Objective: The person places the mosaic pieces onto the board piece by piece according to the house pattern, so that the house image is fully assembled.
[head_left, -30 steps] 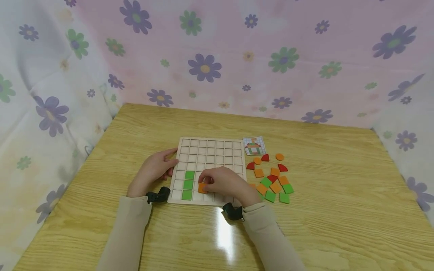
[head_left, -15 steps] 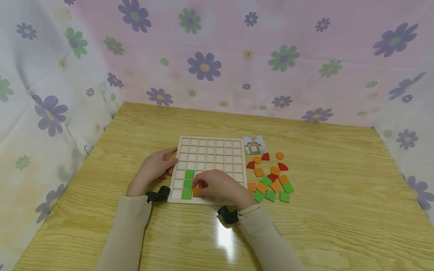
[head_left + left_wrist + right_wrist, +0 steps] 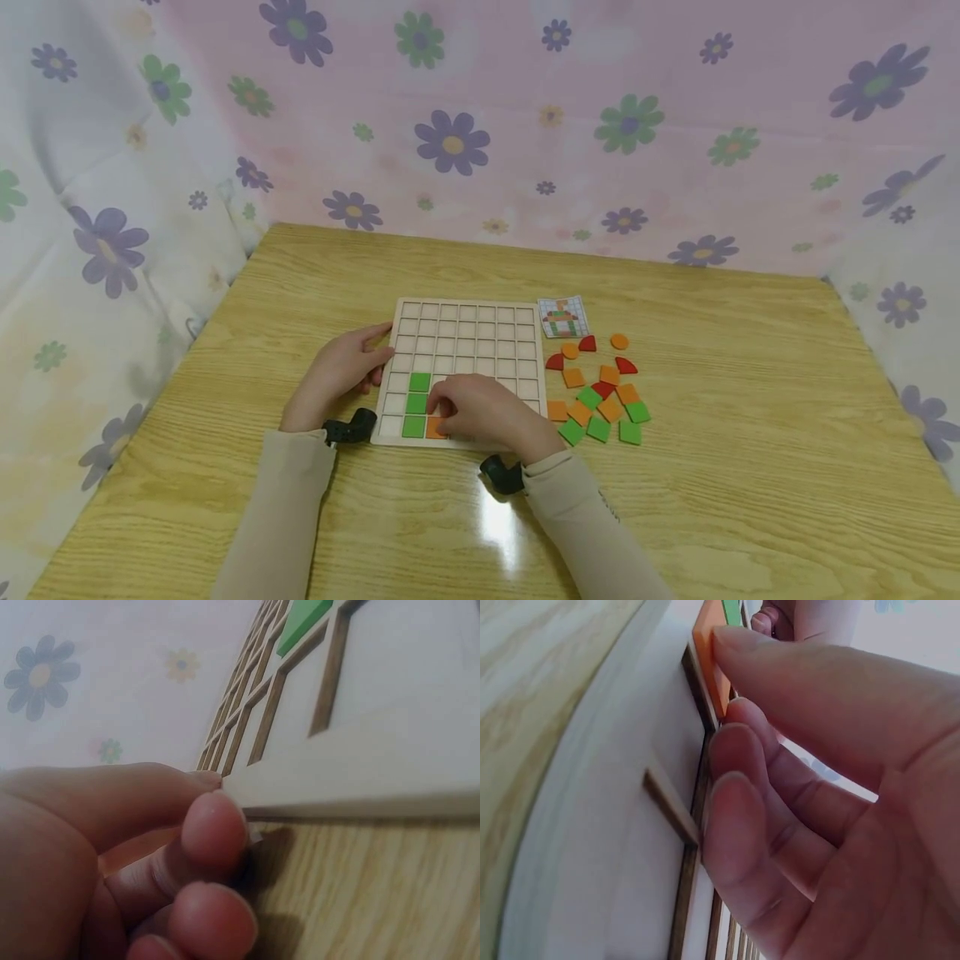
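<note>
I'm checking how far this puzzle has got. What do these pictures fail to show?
- Head view: the right hand covers most of the orange tile and the board cells under it.
- Head view: the pattern card is too small to read.
- Right wrist view: fingers block the tile's seating.
- Left wrist view: the left hand is blurred and the board is cut off.

Setting: small curtained-off play or craft corner, most likely in a home. Evidence: pale wood-grain desk [image 3: 750, 417] enclosed on three sides by draped flower-print fabric [image 3: 525, 125], pink at the back, white at the sides; wooden grid puzzle board [image 3: 480, 333]; loose coloured tiles [image 3: 600, 400]; small pattern card [image 3: 563, 317].
</note>
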`<state>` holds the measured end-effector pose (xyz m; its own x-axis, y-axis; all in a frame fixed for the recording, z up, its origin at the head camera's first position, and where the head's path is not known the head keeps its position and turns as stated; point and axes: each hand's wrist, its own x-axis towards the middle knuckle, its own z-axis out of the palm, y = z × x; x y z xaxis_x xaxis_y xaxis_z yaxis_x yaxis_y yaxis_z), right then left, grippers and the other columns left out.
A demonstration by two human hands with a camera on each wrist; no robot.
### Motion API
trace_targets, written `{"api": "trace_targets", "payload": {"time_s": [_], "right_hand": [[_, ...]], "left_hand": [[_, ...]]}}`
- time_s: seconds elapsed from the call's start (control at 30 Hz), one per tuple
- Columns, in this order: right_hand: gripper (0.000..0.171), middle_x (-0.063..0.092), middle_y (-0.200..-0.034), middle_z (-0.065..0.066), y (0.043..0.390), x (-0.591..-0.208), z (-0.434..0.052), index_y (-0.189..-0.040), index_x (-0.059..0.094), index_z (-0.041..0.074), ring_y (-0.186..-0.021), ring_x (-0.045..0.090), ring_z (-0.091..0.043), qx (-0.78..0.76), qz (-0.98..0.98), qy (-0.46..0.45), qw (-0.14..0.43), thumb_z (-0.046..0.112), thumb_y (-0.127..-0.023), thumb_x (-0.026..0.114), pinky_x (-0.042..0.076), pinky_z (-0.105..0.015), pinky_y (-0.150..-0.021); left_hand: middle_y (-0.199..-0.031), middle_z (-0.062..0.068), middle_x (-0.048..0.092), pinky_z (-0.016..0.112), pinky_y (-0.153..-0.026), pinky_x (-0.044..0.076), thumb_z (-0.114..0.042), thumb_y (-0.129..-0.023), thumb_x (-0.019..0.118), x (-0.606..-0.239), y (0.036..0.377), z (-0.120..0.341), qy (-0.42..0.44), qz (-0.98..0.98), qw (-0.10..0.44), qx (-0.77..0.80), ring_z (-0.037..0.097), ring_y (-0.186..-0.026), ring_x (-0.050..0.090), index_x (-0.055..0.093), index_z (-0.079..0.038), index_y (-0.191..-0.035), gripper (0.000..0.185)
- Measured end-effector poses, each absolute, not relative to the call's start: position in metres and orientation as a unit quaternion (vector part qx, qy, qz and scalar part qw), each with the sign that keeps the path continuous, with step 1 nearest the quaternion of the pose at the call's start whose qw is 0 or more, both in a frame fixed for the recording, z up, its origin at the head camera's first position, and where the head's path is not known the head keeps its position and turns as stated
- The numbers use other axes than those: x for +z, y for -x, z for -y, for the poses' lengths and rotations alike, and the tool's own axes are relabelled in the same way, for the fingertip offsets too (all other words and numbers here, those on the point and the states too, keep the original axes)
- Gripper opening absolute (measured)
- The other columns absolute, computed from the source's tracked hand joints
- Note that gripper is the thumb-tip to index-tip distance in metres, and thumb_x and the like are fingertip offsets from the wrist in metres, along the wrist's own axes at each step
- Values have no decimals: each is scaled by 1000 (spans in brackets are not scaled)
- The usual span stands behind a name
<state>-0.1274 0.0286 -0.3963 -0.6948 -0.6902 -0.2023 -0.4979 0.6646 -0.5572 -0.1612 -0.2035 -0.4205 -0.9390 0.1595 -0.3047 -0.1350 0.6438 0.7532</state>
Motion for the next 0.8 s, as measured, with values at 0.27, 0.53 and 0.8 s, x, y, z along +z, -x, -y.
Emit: {"api": "trace_targets", "payload": {"time_s": [0.27, 0.53, 0.8], "right_hand": [[10, 57, -82, 14, 129, -395, -31, -95, 66, 23, -74, 51, -6, -228, -900, 327, 175, 22, -88, 60, 43, -22, -70], [9, 59, -81, 13, 141, -387, -62, -93, 66, 23, -74, 52, -7, -256, -914, 270, 163, 29, -89, 60, 44, -25, -70], [15, 60, -87, 5, 150, -378, -105, -102, 64, 20, -79, 53, -13, -294, -914, 189, 205, 28, -89, 60, 46, -28, -70]], "left_hand": [[-63, 7, 58, 32, -48, 47, -34, -94, 52, -422, 160, 204, -6, -889, 168, 427, 18, -47, 50, 37, -23, -142, 51], [-65, 8, 58, 31, -47, 46, -35, -94, 52, -422, 159, 204, 5, -874, 180, 451, 18, -49, 50, 36, -26, -142, 52], [-65, 8, 58, 32, -49, 48, -35, -94, 52, -423, 160, 205, 0, -885, 174, 431, 18, -48, 50, 36, -26, -142, 52]]}}
